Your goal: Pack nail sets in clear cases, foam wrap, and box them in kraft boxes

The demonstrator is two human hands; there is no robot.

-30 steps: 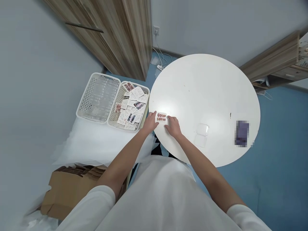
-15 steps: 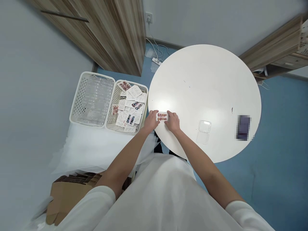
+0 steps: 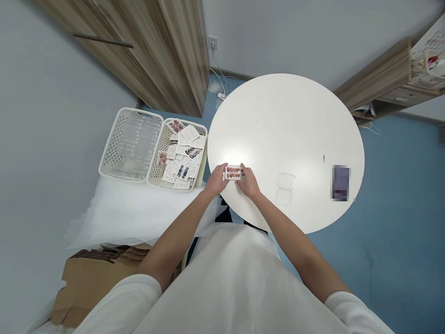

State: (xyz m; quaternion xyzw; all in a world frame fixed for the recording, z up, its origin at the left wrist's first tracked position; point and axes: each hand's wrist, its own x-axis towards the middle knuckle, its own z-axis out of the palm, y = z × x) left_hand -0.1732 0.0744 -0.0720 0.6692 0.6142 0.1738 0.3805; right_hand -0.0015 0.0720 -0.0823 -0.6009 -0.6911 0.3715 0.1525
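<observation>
Between my two hands is a white card of press-on nails (image 3: 233, 173), two rows of reddish-brown nails facing up over the near left edge of the round white table (image 3: 278, 120). My left hand (image 3: 217, 180) grips the card's left side, fingers closed on its edge. The right side is pinched by my right hand (image 3: 249, 182). To the right of my hands, a clear plastic case (image 3: 285, 189) lies unfolded on the table. Whether the card touches the tabletop I cannot tell.
Left of the table stand two white baskets: one with clear plastic cases (image 3: 134, 144), one with nail cards (image 3: 187, 155). A blurred dark object (image 3: 340, 183) lies at the table's right. Cardboard (image 3: 93, 278) is at lower left, a wooden cabinet (image 3: 156, 51) behind the baskets.
The view has shifted slightly, moving the table and baskets a little left in the picture. Both hands still hold the nail card, whose tilt seems slightly different.
</observation>
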